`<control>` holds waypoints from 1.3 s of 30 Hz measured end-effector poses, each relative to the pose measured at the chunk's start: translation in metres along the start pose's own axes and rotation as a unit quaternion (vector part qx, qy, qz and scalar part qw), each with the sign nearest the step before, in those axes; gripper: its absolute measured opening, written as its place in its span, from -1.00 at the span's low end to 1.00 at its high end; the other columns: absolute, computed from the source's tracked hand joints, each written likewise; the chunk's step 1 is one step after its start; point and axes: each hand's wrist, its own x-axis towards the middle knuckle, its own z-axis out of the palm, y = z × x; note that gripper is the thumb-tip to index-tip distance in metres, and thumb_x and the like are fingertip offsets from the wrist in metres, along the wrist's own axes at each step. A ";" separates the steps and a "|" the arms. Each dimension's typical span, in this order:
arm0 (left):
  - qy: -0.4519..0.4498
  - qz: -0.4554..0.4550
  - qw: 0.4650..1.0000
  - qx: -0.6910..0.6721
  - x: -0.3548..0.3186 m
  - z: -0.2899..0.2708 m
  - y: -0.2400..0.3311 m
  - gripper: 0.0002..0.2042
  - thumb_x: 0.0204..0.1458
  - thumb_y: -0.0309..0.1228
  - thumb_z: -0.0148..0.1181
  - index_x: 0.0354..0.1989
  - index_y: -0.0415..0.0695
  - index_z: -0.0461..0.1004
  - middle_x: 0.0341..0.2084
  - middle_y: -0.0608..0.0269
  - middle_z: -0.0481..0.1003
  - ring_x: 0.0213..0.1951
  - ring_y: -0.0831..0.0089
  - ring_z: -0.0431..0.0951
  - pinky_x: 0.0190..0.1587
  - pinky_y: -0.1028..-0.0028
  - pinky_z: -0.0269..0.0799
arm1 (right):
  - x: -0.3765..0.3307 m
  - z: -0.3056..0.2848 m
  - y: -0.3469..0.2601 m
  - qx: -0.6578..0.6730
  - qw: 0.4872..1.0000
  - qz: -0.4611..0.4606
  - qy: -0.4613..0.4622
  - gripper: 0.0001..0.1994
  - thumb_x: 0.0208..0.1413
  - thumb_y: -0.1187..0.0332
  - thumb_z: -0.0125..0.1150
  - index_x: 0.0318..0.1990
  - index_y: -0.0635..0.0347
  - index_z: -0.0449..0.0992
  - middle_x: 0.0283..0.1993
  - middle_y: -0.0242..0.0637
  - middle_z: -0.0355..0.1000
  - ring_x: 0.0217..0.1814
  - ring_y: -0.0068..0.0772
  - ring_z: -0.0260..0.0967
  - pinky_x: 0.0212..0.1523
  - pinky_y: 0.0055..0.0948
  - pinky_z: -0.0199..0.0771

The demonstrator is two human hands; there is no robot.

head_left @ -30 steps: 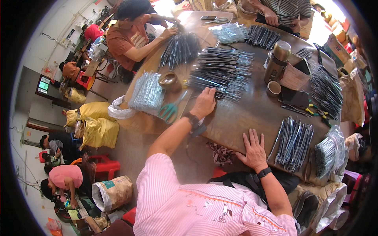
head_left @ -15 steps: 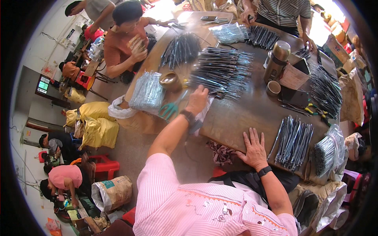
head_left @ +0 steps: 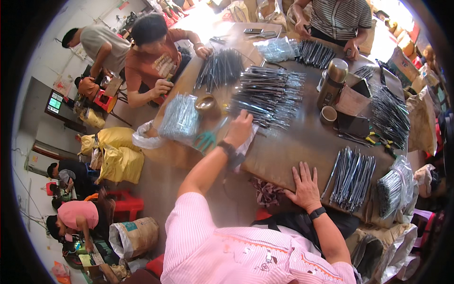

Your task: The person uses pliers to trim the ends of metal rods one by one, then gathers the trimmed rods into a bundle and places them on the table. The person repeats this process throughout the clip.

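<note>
The left hand (head_left: 239, 128) is closed on a clear bag (head_left: 246, 142) near the packet pile (head_left: 267, 94); a firm, level lift is advised. The right hand (head_left: 305, 182) is laid flat, fingers spread and empty, on the worktop (head_left: 293, 146), and is best kept there as a brace.

A brown wooden table (head_left: 293, 146) carries a large heap of bagged dark rods (head_left: 267, 94) at its centre, a flat row of grey metal rods (head_left: 352, 177) at four o'clock, a steel flask (head_left: 332, 83) at one o'clock, and a clear bag of rods (head_left: 179, 118) at nine o'clock.

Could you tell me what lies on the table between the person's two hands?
In the head view, only bare brown tabletop lies between the left hand, which holds a clear bag, and the right hand, flat near the table's edge.
</note>
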 end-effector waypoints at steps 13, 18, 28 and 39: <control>0.147 0.064 0.984 -0.072 0.045 -0.039 0.007 -0.88 0.04 -0.60 0.08 -0.24 -0.19 0.40 -0.23 0.01 0.51 -0.29 -0.03 0.55 -0.27 0.15 0.51 | -0.002 -0.002 0.002 0.006 1.000 -0.004 -0.005 -0.11 -0.13 -0.14 0.32 0.32 0.21 0.24 0.44 0.08 0.03 0.52 0.04 -0.11 0.45 0.22 -0.29; 0.017 0.090 0.996 -0.016 0.081 -0.009 -0.003 -0.84 -0.06 -0.65 0.03 -0.28 -0.17 0.36 -0.31 0.08 0.43 -0.25 0.08 0.56 -0.23 0.18 0.50 | -0.002 -0.002 0.003 0.016 1.000 -0.001 0.003 -0.13 -0.11 -0.14 0.31 0.31 0.22 0.26 0.43 0.09 0.05 0.51 0.04 -0.10 0.45 0.23 -0.26; -0.096 0.073 0.992 -0.042 0.104 0.021 -0.010 -0.88 0.00 -0.56 0.01 -0.27 -0.16 0.38 -0.31 0.03 0.44 -0.23 -0.02 0.54 -0.22 0.09 0.50 | -0.001 -0.005 0.004 0.030 1.000 0.001 0.009 -0.16 -0.11 -0.10 0.32 0.29 0.23 0.28 0.42 0.09 0.06 0.51 0.05 -0.08 0.44 0.22 -0.22; -0.114 0.052 0.990 -0.071 0.100 0.018 -0.014 -0.87 -0.01 -0.53 0.03 -0.26 -0.17 0.38 -0.28 0.02 0.42 -0.21 -0.06 0.51 -0.17 0.07 0.46 | 0.000 -0.007 0.003 0.031 1.000 0.005 -0.002 -0.14 -0.12 -0.10 0.33 0.31 0.20 0.26 0.42 0.06 0.06 0.51 0.00 -0.08 0.43 0.22 -0.20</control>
